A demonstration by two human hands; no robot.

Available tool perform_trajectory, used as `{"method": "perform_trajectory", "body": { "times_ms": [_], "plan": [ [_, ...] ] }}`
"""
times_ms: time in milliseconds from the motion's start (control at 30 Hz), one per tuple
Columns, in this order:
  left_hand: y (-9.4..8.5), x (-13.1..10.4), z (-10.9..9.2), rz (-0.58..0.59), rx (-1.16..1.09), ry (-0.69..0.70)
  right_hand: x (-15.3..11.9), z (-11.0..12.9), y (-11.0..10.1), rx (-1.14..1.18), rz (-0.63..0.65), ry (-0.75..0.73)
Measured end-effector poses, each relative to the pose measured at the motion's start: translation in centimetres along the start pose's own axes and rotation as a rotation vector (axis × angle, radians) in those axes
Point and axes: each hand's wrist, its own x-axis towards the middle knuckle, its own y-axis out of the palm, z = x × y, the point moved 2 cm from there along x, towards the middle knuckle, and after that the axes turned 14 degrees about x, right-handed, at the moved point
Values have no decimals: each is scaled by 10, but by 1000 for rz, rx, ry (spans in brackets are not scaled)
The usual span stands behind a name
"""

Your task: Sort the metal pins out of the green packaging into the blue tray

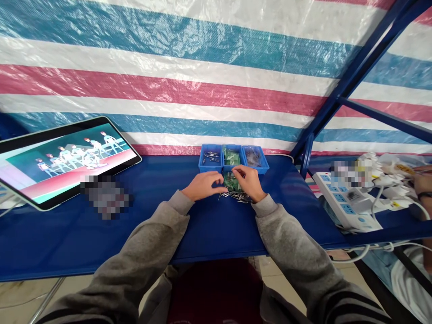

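My left hand (204, 185) hovers over the blue table, fingers curved, with a gap between thumb and forefinger and nothing visible in it. Across from it, my right hand (250, 183) has its fingertips pinched together; what they hold, if anything, is too small to make out. Between the hands lies a heap of small green pieces (231, 182), with thin metal pins or screws (236, 196) in front of it. Just behind stand three joined blue bins: the left bin (201, 163) holds metal pins, the middle bin (240, 151) green packets, the right bin (264, 164) clear plastic pieces.
A tablet (77, 157) showing a cartoon leans at the left of the table (216, 229), near a blurred item (110, 198). At right are a white power strip (344, 202), cables and a blue metal frame (324, 117). Another person's arm (423, 184) shows at the far right.
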Motion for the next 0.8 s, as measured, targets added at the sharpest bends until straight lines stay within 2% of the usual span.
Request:
{"method": "perform_trajectory", "body": {
  "times_ms": [67, 367, 800],
  "plan": [
    [3, -9, -2, 136, -11, 45, 0, 0, 0, 2, -2, 5],
    [5, -11, -3, 410, 252, 17, -1, 1, 2, -15, 28, 11],
    [11, -12, -3, 336, 477, -98, -2, 1, 5, -16, 57, 16]
  ]
}}
